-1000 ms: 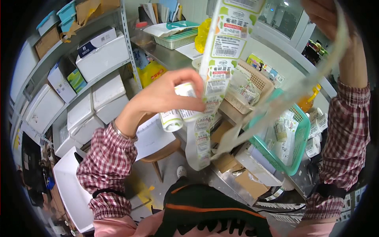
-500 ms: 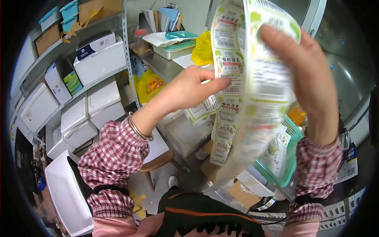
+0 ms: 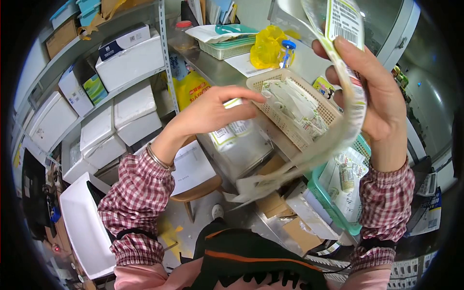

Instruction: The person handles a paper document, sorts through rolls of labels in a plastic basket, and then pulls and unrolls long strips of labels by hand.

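In the upper right, my right hand [image 3: 382,92] is closed around a long strip of printed labels [image 3: 344,21] with barcodes and green edges. The strip bends over the fingers, and its lower end swings out, blurred, toward the middle. My left hand [image 3: 224,110] is left of centre, apart from that strip. A short piece of label strip [image 3: 233,131] is tucked under its curled fingers, which partly hide it. Beyond the hands, a beige basket [image 3: 265,76] holds more label strips. A green basket [image 3: 316,186] below my right hand contains labels and a small roll.
A metal counter [image 3: 205,72] carries a basket with papers [image 3: 227,48] and a yellow bag [image 3: 267,46]. Shelves with white foam boxes [image 3: 133,55] stand at left. A wooden stool [image 3: 198,191] and cardboard boxes [image 3: 299,234] are below.
My left hand has let go of the long strip and moved slightly left. The strip has swung aside with my right hand, uncovering the beige basket.
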`<state>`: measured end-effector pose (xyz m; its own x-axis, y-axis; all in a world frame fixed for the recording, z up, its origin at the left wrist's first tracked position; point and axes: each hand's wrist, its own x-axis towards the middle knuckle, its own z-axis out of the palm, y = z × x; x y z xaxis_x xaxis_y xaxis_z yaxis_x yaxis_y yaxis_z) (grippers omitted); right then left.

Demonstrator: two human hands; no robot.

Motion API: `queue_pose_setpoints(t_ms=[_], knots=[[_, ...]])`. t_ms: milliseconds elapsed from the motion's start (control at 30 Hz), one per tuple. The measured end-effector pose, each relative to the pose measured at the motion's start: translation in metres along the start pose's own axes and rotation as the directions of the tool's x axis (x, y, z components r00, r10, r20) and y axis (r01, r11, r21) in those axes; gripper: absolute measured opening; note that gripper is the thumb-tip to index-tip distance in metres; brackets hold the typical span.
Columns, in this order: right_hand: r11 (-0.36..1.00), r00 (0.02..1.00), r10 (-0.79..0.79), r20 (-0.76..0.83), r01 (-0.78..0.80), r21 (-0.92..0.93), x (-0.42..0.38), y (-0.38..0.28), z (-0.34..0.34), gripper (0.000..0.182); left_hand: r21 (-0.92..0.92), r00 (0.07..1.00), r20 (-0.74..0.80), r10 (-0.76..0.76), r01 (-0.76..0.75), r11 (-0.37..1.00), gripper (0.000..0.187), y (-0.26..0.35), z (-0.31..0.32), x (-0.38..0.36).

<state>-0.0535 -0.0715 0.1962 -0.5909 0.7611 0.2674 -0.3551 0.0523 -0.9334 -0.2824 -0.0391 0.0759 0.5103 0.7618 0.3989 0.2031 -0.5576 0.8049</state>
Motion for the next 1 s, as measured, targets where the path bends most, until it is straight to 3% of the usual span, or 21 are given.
queue_pose_setpoints(t_ms=[67,133,167,200,267,367,400,467,500,567,600,633,667,700,767,800,833,867,900,933,1000], knots=[[0.963,0.967,0.193,0.164,-0.219,0.160,0.016,-0.005,0.003,0.029,0.018,0.998,-0.014,0.059,-0.059,0.998,0.024,-0.041,-0.004,0.004],[0.982,0.973,0.168,0.156,-0.179,0.060,0.046,0.008,0.006,0.029,-0.280,0.994,-0.052,-0.100,0.081,0.957,0.027,-0.058,0.015,0.006],[0.990,0.978,0.137,0.155,-0.131,-0.046,0.061,0.018,0.009,0.029,-0.217,0.996,-0.053,0.066,-0.076,0.973,0.031,-0.066,0.023,0.005],[0.977,0.996,0.031,0.081,-0.013,-0.214,0.075,0.034,0.007,0.029,-0.216,0.996,-0.051,0.076,-0.085,0.973,0.031,-0.077,0.029,-0.001],[0.904,0.991,-0.050,-0.123,-0.007,-0.428,0.103,0.062,-0.005,0.029,-0.275,0.998,-0.045,-0.053,0.039,0.961,0.038,-0.104,0.042,-0.024],[0.894,0.975,-0.045,-0.219,-0.059,-0.444,0.135,0.096,-0.030,0.028,-0.375,0.968,-0.007,-0.250,0.229,0.898,0.053,-0.141,0.054,-0.047],[0.909,0.970,-0.061,-0.234,-0.043,-0.414,0.145,0.109,-0.038,0.029,-0.383,0.970,0.004,-0.244,0.226,0.895,0.053,-0.127,0.043,-0.047],[0.891,0.957,-0.148,-0.250,0.019,-0.455,0.167,0.145,-0.057,0.030,-0.822,0.957,0.172,-0.232,0.269,0.502,0.059,-0.073,0.012,-0.045],[0.848,0.944,-0.220,-0.245,0.062,-0.526,0.174,0.165,-0.067,0.030,-0.820,0.956,0.189,-0.224,0.279,0.499,0.059,-0.068,0.010,-0.041],[0.787,0.932,-0.258,-0.256,0.049,-0.615,0.186,0.204,-0.084,0.042,-0.755,0.859,0.374,-0.350,0.501,0.422,0.056,-0.073,0.006,-0.033],[0.745,0.912,-0.288,-0.291,0.023,-0.666,0.184,0.216,-0.082,0.047,-0.749,0.853,0.394,-0.342,0.514,0.418,0.056,-0.080,0.009,-0.034],[0.702,0.891,-0.317,-0.326,-0.011,-0.712,0.177,0.228,-0.081,0.052,-0.815,0.850,0.334,-0.408,0.477,0.328,0.053,-0.088,0.012,-0.039],[0.548,0.885,-0.384,-0.264,-0.012,-0.836,0.162,0.241,-0.084,0.057,-0.872,0.833,0.276,-0.479,0.427,0.240,0.051,-0.099,0.013,-0.045],[0.373,0.882,-0.430,-0.190,-0.018,-0.928,0.148,0.250,-0.088,0.062,-0.907,0.835,0.165,-0.525,0.338,0.252,0.049,-0.119,0.013,-0.055],[0.501,0.985,-0.132,-0.110,-0.030,-0.865,0.106,0.193,-0.094,0.052,-0.926,0.769,-0.098,-0.631,0.161,0.341,0.048,-0.139,0.006,-0.059],[0.412,0.988,-0.071,-0.135,-0.095,-0.906,0.089,0.174,-0.113,0.045,-0.906,0.696,-0.249,-0.673,0.078,0.416,0.050,-0.140,0.002,-0.054],[0.312,0.987,-0.005,-0.159,-0.150,-0.938,0.071,0.157,-0.135,0.039,-0.925,0.669,-0.249,-0.700,0.049,0.376,0.052,-0.143,-0.001,-0.050],[0.289,0.961,-0.056,-0.269,-0.242,-0.926,0.059,0.142,-0.164,0.026,-0.941,0.637,-0.251,-0.729,0.016,0.338,0.054,-0.149,-0.004,-0.049],[0.262,0.894,-0.101,-0.436,-0.399,-0.879,0.048,0.128,-0.193,0.024,-0.934,0.741,-0.187,-0.644,0.070,0.352,0.054,-0.163,-0.009,-0.051],[0.295,0.816,-0.076,-0.573,-0.531,-0.794,0.038,0.122,-0.236,0.024,-0.937,0.731,-0.185,-0.656,0.071,0.343,0.054,-0.169,-0.003,-0.048],[0.270,0.769,0.014,-0.639,-0.618,-0.738,0.024,0.119,-0.299,0.024,-0.712,0.606,-0.243,-0.758,0.419,0.563,0.051,-0.176,0.008,-0.043]])
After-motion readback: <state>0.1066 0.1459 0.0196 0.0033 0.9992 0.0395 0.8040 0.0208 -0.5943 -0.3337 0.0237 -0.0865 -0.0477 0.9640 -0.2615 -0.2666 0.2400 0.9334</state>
